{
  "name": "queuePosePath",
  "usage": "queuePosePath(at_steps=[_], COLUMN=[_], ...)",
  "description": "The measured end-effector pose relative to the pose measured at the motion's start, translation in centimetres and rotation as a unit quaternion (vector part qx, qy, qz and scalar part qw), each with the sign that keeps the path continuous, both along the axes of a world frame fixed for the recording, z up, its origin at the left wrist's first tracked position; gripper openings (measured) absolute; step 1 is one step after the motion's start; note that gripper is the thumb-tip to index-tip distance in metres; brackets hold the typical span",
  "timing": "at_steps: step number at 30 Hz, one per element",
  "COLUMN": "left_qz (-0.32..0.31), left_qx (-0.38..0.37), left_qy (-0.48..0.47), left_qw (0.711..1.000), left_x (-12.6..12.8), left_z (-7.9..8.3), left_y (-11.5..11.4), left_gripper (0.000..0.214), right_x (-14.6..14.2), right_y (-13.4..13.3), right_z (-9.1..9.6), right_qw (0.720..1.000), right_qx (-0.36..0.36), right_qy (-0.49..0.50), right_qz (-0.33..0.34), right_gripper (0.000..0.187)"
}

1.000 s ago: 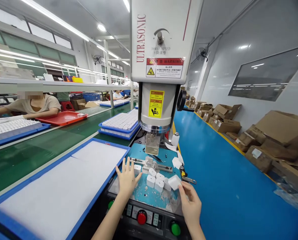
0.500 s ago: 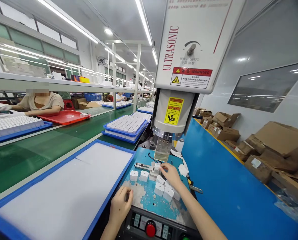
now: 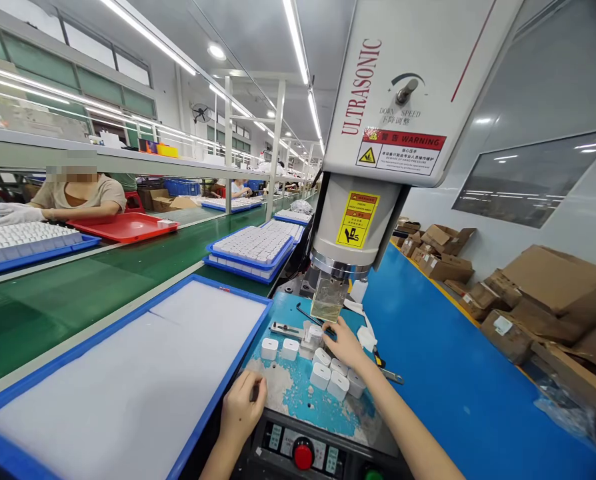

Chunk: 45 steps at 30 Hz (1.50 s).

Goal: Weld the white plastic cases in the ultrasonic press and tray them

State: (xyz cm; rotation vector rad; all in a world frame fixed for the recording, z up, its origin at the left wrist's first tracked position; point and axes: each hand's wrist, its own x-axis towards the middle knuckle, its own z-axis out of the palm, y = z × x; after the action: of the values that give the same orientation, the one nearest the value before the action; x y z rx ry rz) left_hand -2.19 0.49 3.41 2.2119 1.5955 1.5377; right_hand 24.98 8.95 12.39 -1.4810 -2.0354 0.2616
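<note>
My right hand (image 3: pixel 345 347) reaches in under the machine's head. Its thumb and forefinger are slightly apart at the right side of a white charger housing (image 3: pixel 315 334), which sits in a small metal fixture (image 3: pixel 308 348). No object shows between those fingers. My left hand (image 3: pixel 243 403) is loosely curled at the front left edge of the machine's base, with nothing visible in it. Two white housings (image 3: pixel 269 349) stand left of the fixture. Several more housings (image 3: pixel 321 375) are clustered in front of my right hand. Above the fixture hangs the clear block-shaped horn (image 3: pixel 328 299), apart from the housing.
A blue-rimmed tray (image 3: pixel 193 437) with a white lining lies on my left. Stacked trays of white housings (image 3: pixel 253 245) stand beyond it by the green conveyor (image 3: pixel 143 277). A red button (image 3: pixel 303 455) is on the front panel. Across the belt sits a co-worker (image 3: pixel 78 197).
My right hand has drawn back slightly from the housing in the fixture, so more of the housing shows. My left hand stays put. The camera view has shifted a little.
</note>
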Motion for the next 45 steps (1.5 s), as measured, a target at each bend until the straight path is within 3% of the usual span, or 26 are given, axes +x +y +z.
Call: queuePosePath(at_steps=[3, 6, 9, 11, 15, 19, 21, 24, 27, 32, 40, 45], left_qz=[-0.017, -0.028, -0.026, -0.017, -0.014, -0.032, -0.022, 0.017, 0.04, -0.001, 0.03, 0.06], left_qx=[0.01, 0.023, 0.055, 0.076, 0.056, -0.001, -0.02, -0.036, -0.025, -0.012, -0.083, -0.127], left_qy=[0.009, 0.031, 0.054, 0.058, 0.047, 0.045, 0.042, 0.036, 0.044, 0.095, 0.186, 0.231], left_qw=[1.0, 0.999, 0.997, 0.995, 0.997, 0.998, 0.999, 0.999, 0.998, 0.995, 0.979, 0.963], left_x=[-0.3, -0.6, -0.7, -0.7, -0.5, -0.3, -0.1, 0.2, 0.9, 3.8, 8.4, 10.8], left_z=[-0.2, -0.8, -1.5, -1.9, -1.6, -0.5, 0.0, 0.6, 1.4, 3.8, 7.1, 8.0], left_y=[-0.2, -0.1, 0.3, 0.4, 0.4, -0.1, -0.1, 0.0, 0.6, 3.1, 7.0, 8.8], left_gripper=[0.015, 0.011, 0.009, 0.01, 0.013, 0.015, 0.015, 0.019, 0.02, 0.017, 0.025, 0.029], right_x=[0.2, 0.3, 0.3, 0.2, 0.9, 3.0, 4.0, 5.0, 5.3, 5.5, 6.4, 6.5], right_y=[-4.3, -10.4, -15.1, -16.4, -14.9, -12.3, -11.4, -10.8, -10.7, -10.7, -10.1, -9.8], right_z=[-1.3, -5.4, -9.9, -11.4, -10.3, -7.9, -7.5, -8.0, -8.5, -8.8, -10.9, -11.1], right_qw=[0.993, 0.979, 0.97, 0.968, 0.973, 0.975, 0.978, 0.986, 0.981, 0.966, 0.887, 0.878], right_qx=[0.101, 0.201, 0.235, 0.233, 0.213, 0.178, 0.133, 0.071, 0.052, 0.035, 0.051, 0.027], right_qy=[0.043, 0.021, -0.053, -0.087, -0.089, 0.01, 0.047, 0.096, 0.151, 0.228, 0.438, 0.46], right_qz=[-0.041, -0.021, 0.012, 0.013, 0.018, -0.133, -0.153, -0.121, -0.113, -0.117, -0.134, -0.126], right_gripper=[0.015, 0.01, 0.017, 0.021, 0.022, 0.021, 0.021, 0.022, 0.026, 0.027, 0.033, 0.033])
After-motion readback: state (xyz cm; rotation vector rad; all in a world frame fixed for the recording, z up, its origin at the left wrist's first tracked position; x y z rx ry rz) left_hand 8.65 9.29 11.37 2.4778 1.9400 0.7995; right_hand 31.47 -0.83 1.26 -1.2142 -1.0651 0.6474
